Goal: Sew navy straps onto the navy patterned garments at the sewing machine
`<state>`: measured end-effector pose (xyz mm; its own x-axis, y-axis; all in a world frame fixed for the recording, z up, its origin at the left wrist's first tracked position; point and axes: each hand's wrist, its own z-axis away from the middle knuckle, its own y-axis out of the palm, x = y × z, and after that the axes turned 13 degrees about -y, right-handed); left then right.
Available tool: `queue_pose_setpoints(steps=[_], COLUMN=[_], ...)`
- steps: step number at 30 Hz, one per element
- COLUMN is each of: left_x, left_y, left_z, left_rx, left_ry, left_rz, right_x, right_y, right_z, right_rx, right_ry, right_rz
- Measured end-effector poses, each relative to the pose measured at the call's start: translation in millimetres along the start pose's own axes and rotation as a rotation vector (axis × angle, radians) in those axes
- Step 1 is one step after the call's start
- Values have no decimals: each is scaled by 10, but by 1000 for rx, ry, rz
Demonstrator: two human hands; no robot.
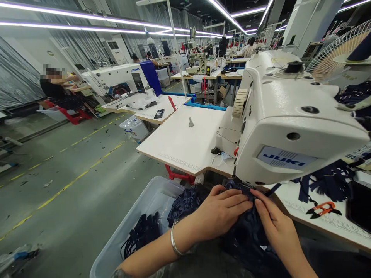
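Observation:
A dark navy garment piece (243,235) with openwork or lace texture lies under the head of a white JUKI sewing machine (292,127) and hangs down toward my lap. My left hand (222,210), with a silver bangle at the wrist, is closed on the fabric just left of the presser foot; its thumb is hidden. From the right, my right hand (275,218) pinches the same fabric, index finger and thumb close to the presser foot (246,185). The fingertips of both hands nearly meet there. The needle point is too small to make out.
A translucent plastic bin (116,235) at my left holds navy pieces and strips (145,231). Orange-handled thread snips (323,209), navy strips (327,181) and a black phone-like object (359,206) lie right. Another JUKI machine (124,77) and a seated person (55,85) are beyond.

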<state>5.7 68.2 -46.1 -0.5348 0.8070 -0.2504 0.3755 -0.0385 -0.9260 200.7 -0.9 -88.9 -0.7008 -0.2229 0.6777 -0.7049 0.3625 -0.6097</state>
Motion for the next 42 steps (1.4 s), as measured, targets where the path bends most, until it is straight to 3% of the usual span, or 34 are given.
queue_pose_setpoints(steps=[5, 11, 22, 42], left_x=[-54, -100, -149, -142], left_y=[17, 68, 88, 114], left_z=[-33, -62, -74, -57], left_rx=[-37, -74, -78, -112], left_ry=[-75, -167, -192, -192], left_rz=[-62, -154, -262, -274], right_x=[-70, -165, -153, -34], right_y=[-3, -4, -27, -24], right_z=[-179, -415, -463, -501], right_rx=[-38, -8, 77, 159], right_ry=[195, 124, 87, 256], right_rz=[-222, -145, -77, 75])
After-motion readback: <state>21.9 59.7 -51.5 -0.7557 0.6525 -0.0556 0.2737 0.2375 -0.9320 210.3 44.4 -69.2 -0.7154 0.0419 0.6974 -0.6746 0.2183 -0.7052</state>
